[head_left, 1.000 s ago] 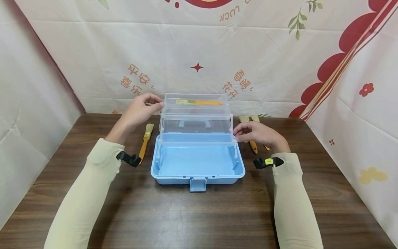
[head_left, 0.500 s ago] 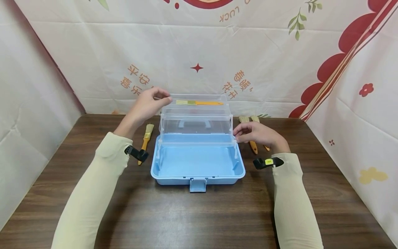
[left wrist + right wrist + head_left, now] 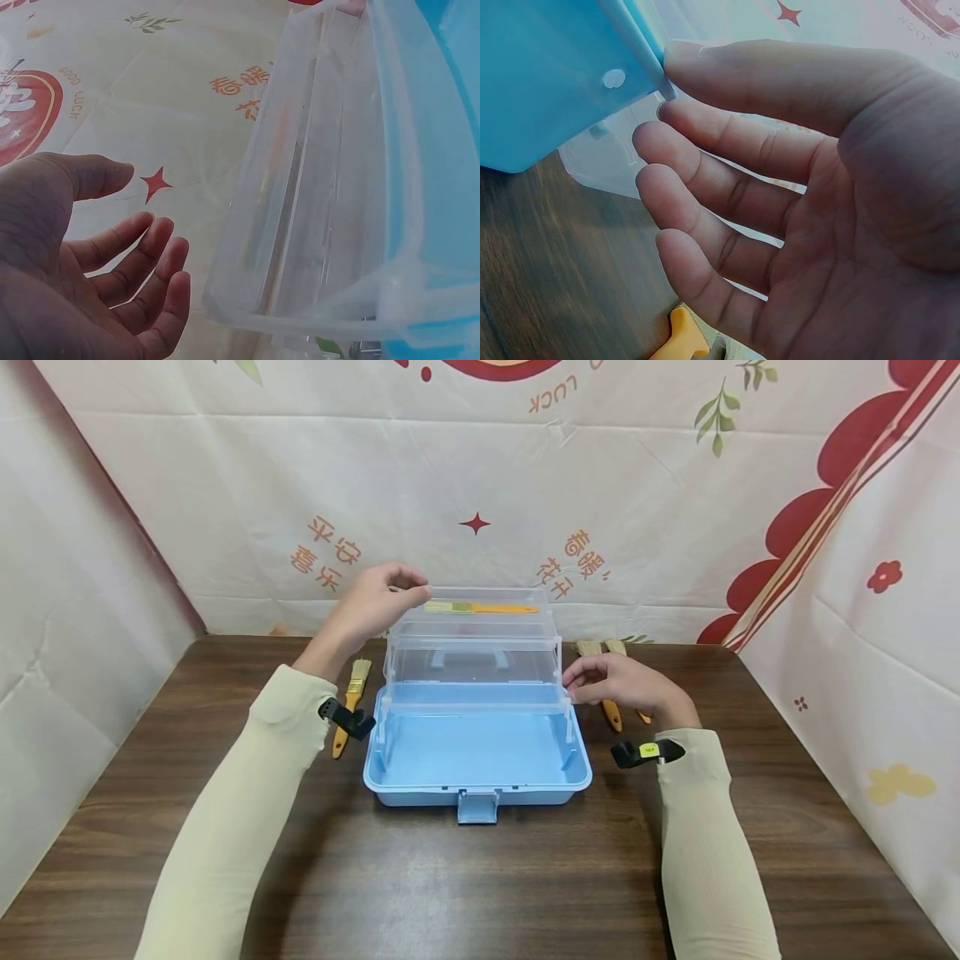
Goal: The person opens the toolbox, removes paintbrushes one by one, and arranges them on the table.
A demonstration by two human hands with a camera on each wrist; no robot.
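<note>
A blue toolbox (image 3: pixel 477 750) stands unfolded on the table, its clear cantilever trays (image 3: pixel 474 628) raised toward the back. A flat paintbrush (image 3: pixel 504 608) with an orange handle lies in the top tray. My left hand (image 3: pixel 375 602) hovers by that tray's left end, near the bristles; the left wrist view shows its thumb and fingers apart and holding nothing. On the other side, my right hand (image 3: pixel 621 683) pinches the toolbox's right rim, thumb (image 3: pixel 727 71) on one face and index finger on the other. The toolbox's bottom compartment holds nothing.
Another paintbrush (image 3: pixel 356 689) lies left of the toolbox, partly behind the left wrist camera. Two more paintbrushes (image 3: pixel 612 714) lie to the right, partly covered by my right hand. A printed cloth (image 3: pixel 472 468) hangs behind the wooden table (image 3: pixel 450 893).
My left hand has moved right and slightly up, from the top tray's left end to near the brush bristles. The right hand and the toolbox have stayed still.
</note>
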